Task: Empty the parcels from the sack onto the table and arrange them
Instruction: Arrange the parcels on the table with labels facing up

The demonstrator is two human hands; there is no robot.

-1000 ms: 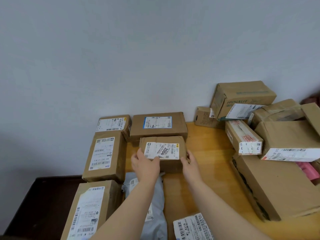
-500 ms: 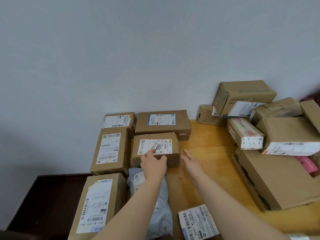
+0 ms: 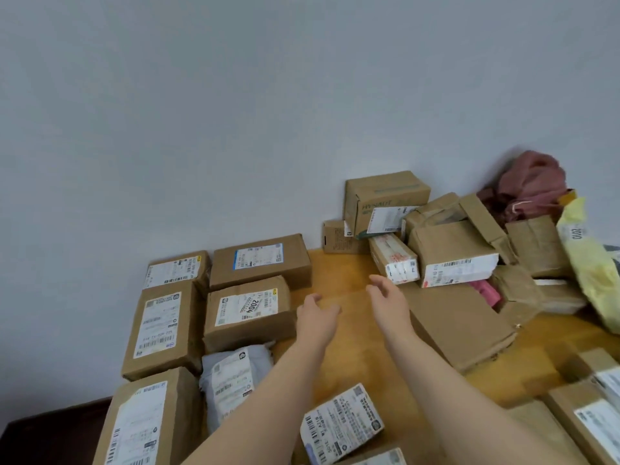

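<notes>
The left hand (image 3: 317,317) and right hand (image 3: 389,300) were seen open and empty above the table (image 3: 339,266); the parcel heap (image 3: 453,250) by its far edge could be toppled if brushed.

Boxes (image 3: 295,260) are all plain brown cardboard, matt and a bit creased, with white paper labels (image 3: 247,307) stuck on. Table (image 3: 339,273) is orangey wood with a smooth, slightly shiny finish. Mailer (image 3: 261,356) is crinkly grey plastic with a soft sheen, and the yellow bag (image 3: 593,273) is plastic too. Sack (image 3: 533,182) looks like dull red cloth. Wall (image 3: 235,112) is matt.
</notes>
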